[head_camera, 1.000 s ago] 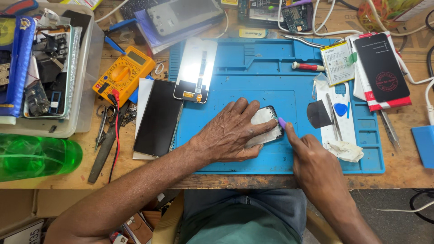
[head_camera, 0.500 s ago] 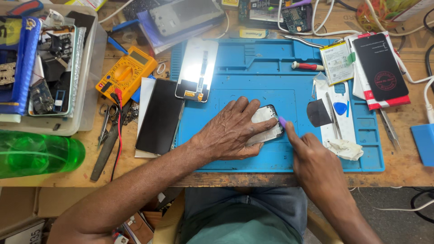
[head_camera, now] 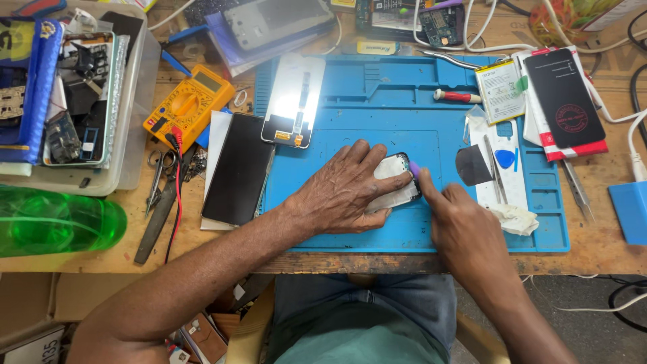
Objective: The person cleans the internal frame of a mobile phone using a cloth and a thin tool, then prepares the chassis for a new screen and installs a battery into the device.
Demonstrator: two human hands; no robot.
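A phone body (head_camera: 394,170) with a pale back lies on the blue work mat (head_camera: 411,128). My left hand (head_camera: 340,192) lies flat over it and presses it down, fingers spread across most of it. My right hand (head_camera: 465,232) pinches a small purple pick (head_camera: 414,168) against the phone's right edge. Most of the pick is hidden in my fingers.
On the mat lie a bright screen panel (head_camera: 293,101), a red-handled screwdriver (head_camera: 457,96), a blue pick (head_camera: 505,158) and a crumpled wipe (head_camera: 513,218). A dark panel (head_camera: 237,168), yellow multimeter (head_camera: 189,106), green bottle (head_camera: 57,224) and parts tray (head_camera: 74,94) crowd the left.
Both hands stay on the phone in almost the same spots. The view has shifted slightly; nothing on the bench has moved.
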